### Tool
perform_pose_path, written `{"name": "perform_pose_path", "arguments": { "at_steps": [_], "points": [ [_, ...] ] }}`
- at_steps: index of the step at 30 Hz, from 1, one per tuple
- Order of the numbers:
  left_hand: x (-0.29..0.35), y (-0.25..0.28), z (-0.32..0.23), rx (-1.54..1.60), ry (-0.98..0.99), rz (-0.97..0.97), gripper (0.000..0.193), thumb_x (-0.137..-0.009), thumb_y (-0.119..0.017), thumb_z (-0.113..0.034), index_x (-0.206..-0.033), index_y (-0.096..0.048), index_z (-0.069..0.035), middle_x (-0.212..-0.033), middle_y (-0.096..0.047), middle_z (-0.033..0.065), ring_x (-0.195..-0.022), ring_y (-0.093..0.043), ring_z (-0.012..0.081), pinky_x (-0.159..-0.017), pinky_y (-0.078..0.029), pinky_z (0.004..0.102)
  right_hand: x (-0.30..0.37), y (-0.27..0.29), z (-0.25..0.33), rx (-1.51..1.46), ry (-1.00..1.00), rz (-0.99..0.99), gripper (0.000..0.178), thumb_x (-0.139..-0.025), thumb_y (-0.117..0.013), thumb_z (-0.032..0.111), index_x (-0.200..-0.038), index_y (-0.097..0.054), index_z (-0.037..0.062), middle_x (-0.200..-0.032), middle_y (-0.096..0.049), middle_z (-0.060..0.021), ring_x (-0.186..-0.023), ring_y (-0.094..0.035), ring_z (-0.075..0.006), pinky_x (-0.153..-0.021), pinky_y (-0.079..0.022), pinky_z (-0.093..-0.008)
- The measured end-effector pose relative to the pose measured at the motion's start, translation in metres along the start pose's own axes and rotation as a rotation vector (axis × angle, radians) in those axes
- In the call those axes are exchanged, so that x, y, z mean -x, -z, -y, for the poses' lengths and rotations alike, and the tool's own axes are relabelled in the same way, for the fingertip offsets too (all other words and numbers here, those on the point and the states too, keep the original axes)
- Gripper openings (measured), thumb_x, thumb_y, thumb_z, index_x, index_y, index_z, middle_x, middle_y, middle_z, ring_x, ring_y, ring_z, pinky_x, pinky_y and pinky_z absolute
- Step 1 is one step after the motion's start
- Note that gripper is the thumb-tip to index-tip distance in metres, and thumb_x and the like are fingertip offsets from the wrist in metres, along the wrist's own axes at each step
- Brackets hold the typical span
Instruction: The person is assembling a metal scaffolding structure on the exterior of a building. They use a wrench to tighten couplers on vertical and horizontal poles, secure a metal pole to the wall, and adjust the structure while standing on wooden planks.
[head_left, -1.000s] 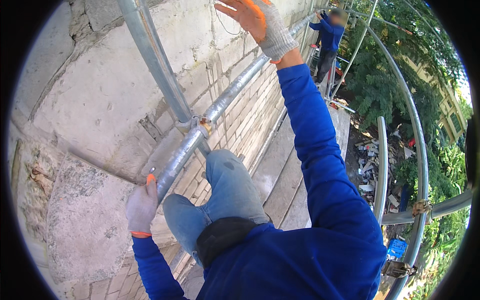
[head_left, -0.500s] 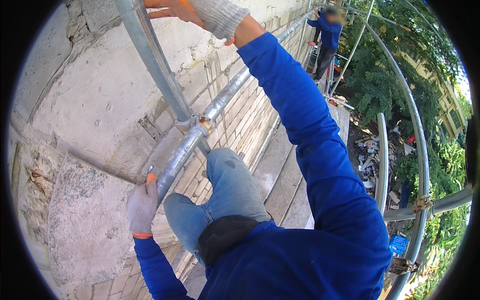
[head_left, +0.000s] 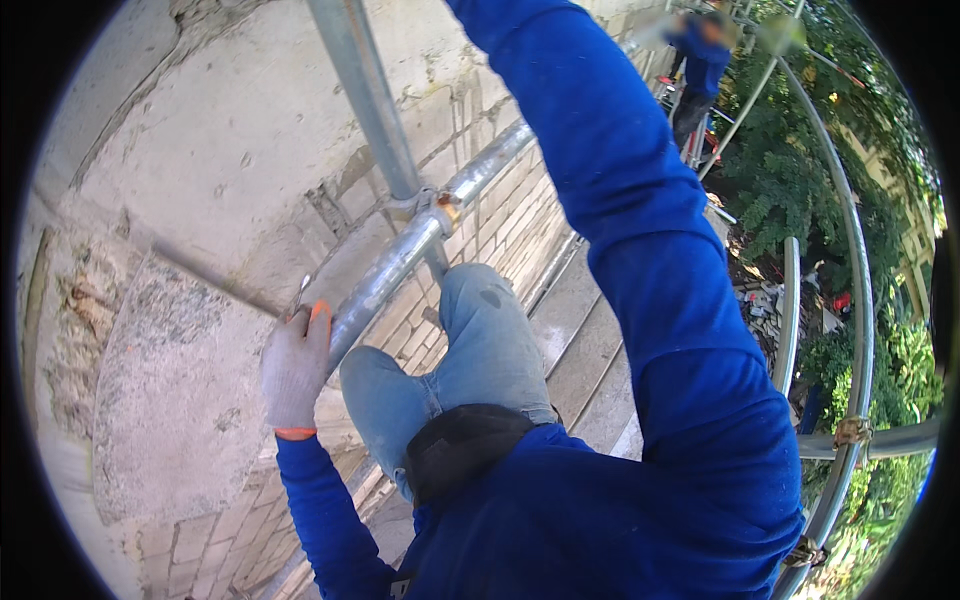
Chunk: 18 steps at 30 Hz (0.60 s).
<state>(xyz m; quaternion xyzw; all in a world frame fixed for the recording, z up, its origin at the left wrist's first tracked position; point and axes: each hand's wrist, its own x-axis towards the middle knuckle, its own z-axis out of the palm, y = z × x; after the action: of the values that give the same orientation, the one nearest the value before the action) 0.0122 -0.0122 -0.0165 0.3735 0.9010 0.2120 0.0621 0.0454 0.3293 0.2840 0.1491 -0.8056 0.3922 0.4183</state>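
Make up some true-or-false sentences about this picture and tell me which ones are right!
1. The left hand wears a glove. True.
2. The right hand shows at the bottom edge. False: it is out of view; the blue right sleeve runs off the top edge.
3. The jeans are red. False: they are light blue.
4. A metal pipe is right beside the left hand. True.
5. Another person is farther off, near the top. True.
6. The trees are on the left side. False: they are on the right.
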Motion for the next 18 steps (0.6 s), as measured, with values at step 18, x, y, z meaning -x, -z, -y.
{"name": "perform_pose_path", "arguments": {
  "at_steps": [18],
  "points": [
    [0.018,0.011,-0.118,0.830,-0.745,-0.364,0.057,-0.096,-0.064,-0.009,-0.149,-0.044,-0.002,-0.134,-0.056,0.0153,-0.113,-0.059,0.0232,-0.093,-0.050,0.0375,0.292,-0.118,0.051,-0.106,-0.273,0.078,0.056,-0.097,-0.068,0.027,-0.144,-0.048,0.0038,-0.084,-0.069,-0.0117,-0.073,-0.070,-0.0229,-0.070,-0.056,-0.0345]
  ]
}}
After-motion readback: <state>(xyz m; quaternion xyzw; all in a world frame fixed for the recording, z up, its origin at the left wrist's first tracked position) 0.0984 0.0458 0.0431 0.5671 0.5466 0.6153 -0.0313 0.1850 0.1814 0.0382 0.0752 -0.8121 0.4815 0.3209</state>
